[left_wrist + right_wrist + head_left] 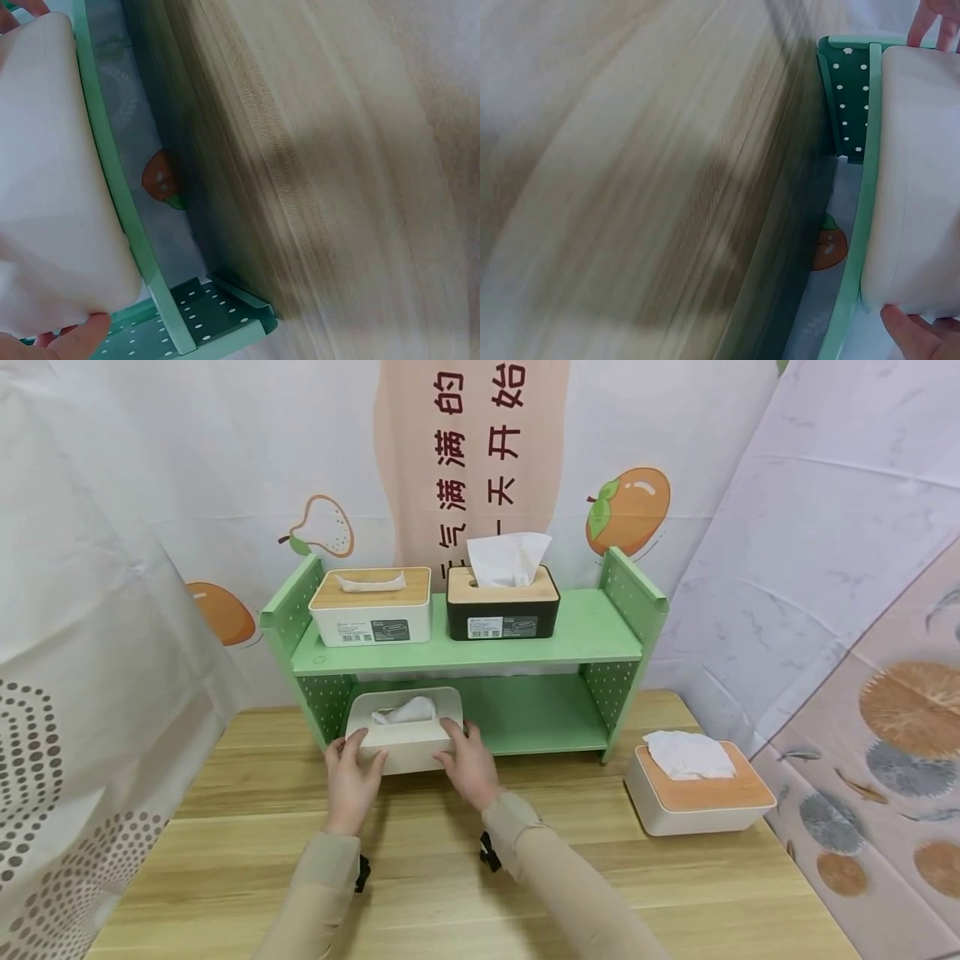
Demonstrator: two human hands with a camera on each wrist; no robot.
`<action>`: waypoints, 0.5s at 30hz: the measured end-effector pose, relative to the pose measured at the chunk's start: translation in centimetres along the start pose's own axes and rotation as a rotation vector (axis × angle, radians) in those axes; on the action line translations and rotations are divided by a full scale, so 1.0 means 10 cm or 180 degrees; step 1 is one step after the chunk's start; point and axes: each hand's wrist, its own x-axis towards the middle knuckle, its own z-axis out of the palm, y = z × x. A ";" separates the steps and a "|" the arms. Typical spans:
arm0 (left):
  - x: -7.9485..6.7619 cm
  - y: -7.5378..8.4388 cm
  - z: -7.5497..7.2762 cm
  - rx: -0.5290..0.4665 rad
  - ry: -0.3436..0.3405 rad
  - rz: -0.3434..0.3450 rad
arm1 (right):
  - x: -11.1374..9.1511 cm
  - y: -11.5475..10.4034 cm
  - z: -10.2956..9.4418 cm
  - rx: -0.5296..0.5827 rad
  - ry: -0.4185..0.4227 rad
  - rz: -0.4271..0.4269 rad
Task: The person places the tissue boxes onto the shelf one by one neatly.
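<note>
Sleeves above wooden table; held box at shelf; printed drapes.

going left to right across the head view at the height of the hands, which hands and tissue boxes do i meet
Left hand → plain white tissue box between the hands → right hand → wood-topped white tissue box on the table.

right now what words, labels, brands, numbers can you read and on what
"的 满 满 气", left column, backdrop, top to bottom; next character partly hidden
"始 开 天", right column; lowest mark unclear
Labels on the upper-shelf white box and black box: too small to read
Held white box: no text visible
</note>
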 end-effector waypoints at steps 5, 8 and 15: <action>0.03 -0.01 0.01 0.0007 -0.0041 -0.0064 | 0.05 0.02 0.00 -0.0098 0.0036 -0.0058; 0.05 -0.01 0.02 0.0022 -0.0093 -0.0082 | 0.06 0.02 0.01 -0.0134 0.0014 -0.0029; 0.09 0.00 0.01 0.0035 -0.0162 -0.0065 | 0.10 0.01 0.01 -0.0153 0.0037 -0.0024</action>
